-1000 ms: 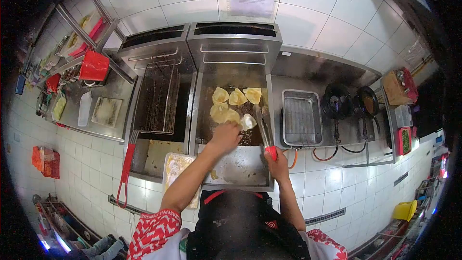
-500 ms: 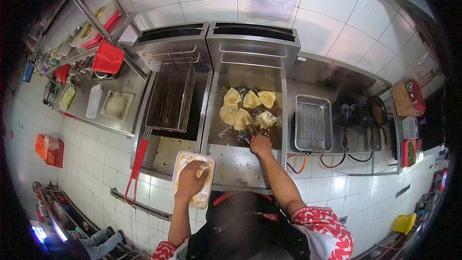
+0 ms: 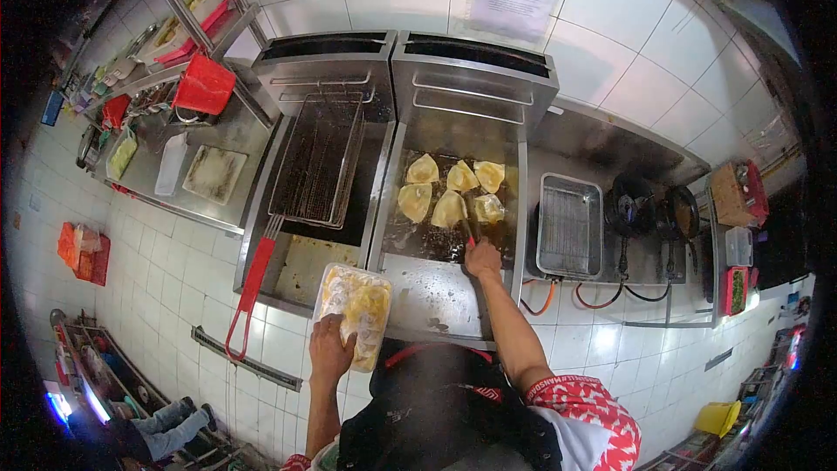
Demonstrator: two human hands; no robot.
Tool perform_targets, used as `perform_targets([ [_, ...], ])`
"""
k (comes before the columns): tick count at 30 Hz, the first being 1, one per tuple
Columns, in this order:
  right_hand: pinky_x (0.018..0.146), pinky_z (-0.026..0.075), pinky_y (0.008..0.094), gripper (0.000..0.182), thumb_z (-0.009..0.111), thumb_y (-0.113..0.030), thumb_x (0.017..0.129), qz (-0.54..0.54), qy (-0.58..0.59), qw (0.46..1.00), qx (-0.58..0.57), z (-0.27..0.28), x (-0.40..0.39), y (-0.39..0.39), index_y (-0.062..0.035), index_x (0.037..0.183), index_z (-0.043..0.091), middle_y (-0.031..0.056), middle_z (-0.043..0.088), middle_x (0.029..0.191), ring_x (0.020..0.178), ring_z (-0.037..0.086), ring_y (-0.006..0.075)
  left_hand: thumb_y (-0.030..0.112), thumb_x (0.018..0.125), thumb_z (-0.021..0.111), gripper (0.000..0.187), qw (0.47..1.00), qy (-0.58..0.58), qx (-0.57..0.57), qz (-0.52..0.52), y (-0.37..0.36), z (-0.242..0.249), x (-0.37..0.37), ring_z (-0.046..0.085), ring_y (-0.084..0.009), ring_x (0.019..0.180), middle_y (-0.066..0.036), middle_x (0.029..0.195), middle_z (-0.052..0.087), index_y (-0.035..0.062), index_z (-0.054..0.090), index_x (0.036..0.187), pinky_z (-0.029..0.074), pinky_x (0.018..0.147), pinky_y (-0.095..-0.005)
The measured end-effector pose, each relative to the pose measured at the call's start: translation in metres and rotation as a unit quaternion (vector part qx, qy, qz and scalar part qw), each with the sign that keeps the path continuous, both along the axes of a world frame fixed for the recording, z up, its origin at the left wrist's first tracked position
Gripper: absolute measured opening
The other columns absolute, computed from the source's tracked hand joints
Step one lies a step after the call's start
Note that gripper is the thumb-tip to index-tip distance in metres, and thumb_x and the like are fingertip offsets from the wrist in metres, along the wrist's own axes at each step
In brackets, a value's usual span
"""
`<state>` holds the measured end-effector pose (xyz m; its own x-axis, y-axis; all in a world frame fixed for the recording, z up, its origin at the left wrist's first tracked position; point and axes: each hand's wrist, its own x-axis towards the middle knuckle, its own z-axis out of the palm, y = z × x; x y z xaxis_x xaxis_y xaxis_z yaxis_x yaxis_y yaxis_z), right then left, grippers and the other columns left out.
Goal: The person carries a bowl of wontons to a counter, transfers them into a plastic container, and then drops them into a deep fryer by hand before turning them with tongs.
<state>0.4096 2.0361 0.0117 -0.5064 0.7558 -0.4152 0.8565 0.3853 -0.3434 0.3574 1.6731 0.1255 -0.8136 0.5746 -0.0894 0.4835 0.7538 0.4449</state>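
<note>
My right hand [image 3: 483, 258] is closed around the red handle of a utensil [image 3: 472, 228], whose dark end reaches into the fryer oil beside the dough pieces. Several pale yellow dough pieces [image 3: 449, 208] float in the right fryer [image 3: 427, 295]. My left hand [image 3: 330, 348] rests at the left edge of a white tray [image 3: 380, 283] that holds floury yellow pieces. Its thumb lies over the rim and its fingers are partly spread; how firmly it holds the tray is unclear.
A wire basket [image 3: 319, 161] with a red handle [image 3: 253, 288] sits over the left fryer. To the right are a metal tray [image 3: 568, 227] and dark pans [image 3: 632, 201]. A red bucket [image 3: 206, 85] hangs at the left shelf. A person's legs [image 3: 166, 429] show at the lower left.
My left hand has drawn back from over the tray's middle to its left edge. My right hand and the utensil have shifted slightly, and the camera view has moved a little.
</note>
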Motion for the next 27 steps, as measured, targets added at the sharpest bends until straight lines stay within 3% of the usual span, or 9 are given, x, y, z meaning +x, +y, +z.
perform_targets([
  [4, 0.080, 0.051, 0.0415, 0.040, 0.053, -0.034, 0.085, -0.088, -0.010, 0.995, 0.040, -0.009, 0.005, 0.012, 0.0033, 0.099, 0.057, 0.0213, 0.063, 0.098, 0.092, 0.062, 0.0374, 0.017, 0.072, 0.068, 0.041, 1.000, 0.017, 0.001, -0.019, -0.002, -0.014, 0.003, 0.050, -0.0339, 0.103, -0.015, 0.109, 0.054, 0.0022, 0.053, 0.108, 0.041, 0.086, -0.0436],
  [8, 0.085, 0.048, 0.0408, 0.040, 0.053, -0.032, 0.084, -0.047, -0.043, 0.997, -0.035, -0.009, 0.008, 0.024, 0.0038, 0.100, 0.058, 0.0226, 0.063, 0.100, 0.098, 0.060, 0.0362, 0.017, 0.072, 0.068, 0.041, 0.999, 0.017, 0.019, -0.023, 0.002, -0.017, 0.002, 0.050, -0.0340, 0.102, -0.016, 0.108, 0.055, 0.0016, 0.054, 0.107, 0.042, 0.086, -0.0435],
  [15, 0.086, 0.047, 0.0412, 0.042, 0.051, -0.031, 0.084, -0.061, -0.006, 0.998, 0.006, 0.001, 0.018, 0.024, 0.0050, 0.103, 0.058, 0.0257, 0.061, 0.103, 0.097, 0.060, 0.0376, 0.016, 0.072, 0.068, 0.040, 0.999, 0.013, 0.024, -0.026, 0.005, -0.013, -0.001, 0.051, -0.0345, 0.100, -0.016, 0.107, 0.056, 0.0009, 0.055, 0.106, 0.041, 0.087, -0.0429],
  [17, 0.086, 0.047, 0.0416, 0.041, 0.051, -0.031, 0.084, 0.018, -0.048, 0.999, 0.014, 0.000, 0.019, 0.028, 0.0044, 0.101, 0.059, 0.0265, 0.061, 0.102, 0.096, 0.060, 0.0388, 0.015, 0.072, 0.068, 0.040, 0.999, 0.012, 0.022, -0.026, 0.005, -0.013, 0.000, 0.051, -0.0345, 0.100, -0.016, 0.107, 0.056, 0.0008, 0.054, 0.106, 0.041, 0.087, -0.0427],
  [21, 0.085, 0.047, 0.0424, 0.039, 0.051, -0.031, 0.084, 0.022, -0.066, 0.998, -0.007, -0.026, 0.019, 0.032, 0.0033, 0.099, 0.061, 0.0250, 0.062, 0.100, 0.094, 0.060, 0.0383, 0.014, 0.072, 0.068, 0.039, 0.999, 0.011, 0.025, -0.026, 0.006, -0.016, -0.002, 0.051, -0.0344, 0.100, -0.016, 0.108, 0.056, 0.0008, 0.055, 0.106, 0.041, 0.087, -0.0424],
  [24, 0.083, 0.049, 0.0420, 0.038, 0.051, -0.030, 0.083, -0.017, -0.019, 0.998, -0.056, -0.001, 0.025, 0.020, 0.0025, 0.100, 0.061, 0.0241, 0.062, 0.101, 0.095, 0.061, 0.0377, 0.014, 0.072, 0.067, 0.038, 0.999, -0.004, 0.037, -0.023, 0.007, -0.013, -0.002, 0.051, -0.0347, 0.100, -0.016, 0.109, 0.056, 0.0008, 0.055, 0.106, 0.041, 0.088, -0.0425],
  [26, 0.085, 0.048, 0.0421, 0.040, 0.049, -0.033, 0.086, 0.030, -0.038, 0.998, 0.051, 0.015, 0.026, 0.009, 0.0029, 0.094, 0.064, 0.0228, 0.063, 0.100, 0.096, 0.061, 0.0353, 0.014, 0.072, 0.067, 0.038, 0.999, -0.004, 0.038, -0.021, 0.008, -0.015, -0.001, 0.051, -0.0348, 0.100, -0.016, 0.109, 0.056, 0.0009, 0.055, 0.106, 0.041, 0.088, -0.0426],
  [27, 0.085, 0.048, 0.0421, 0.040, 0.049, -0.033, 0.086, 0.029, -0.038, 0.998, 0.051, 0.010, 0.025, 0.010, 0.0029, 0.094, 0.064, 0.0228, 0.063, 0.100, 0.096, 0.061, 0.0353, 0.014, 0.072, 0.067, 0.038, 0.999, -0.003, 0.039, -0.019, 0.008, -0.015, -0.001, 0.050, -0.0349, 0.100, -0.016, 0.109, 0.056, 0.0010, 0.055, 0.105, 0.041, 0.088, -0.0427],
])
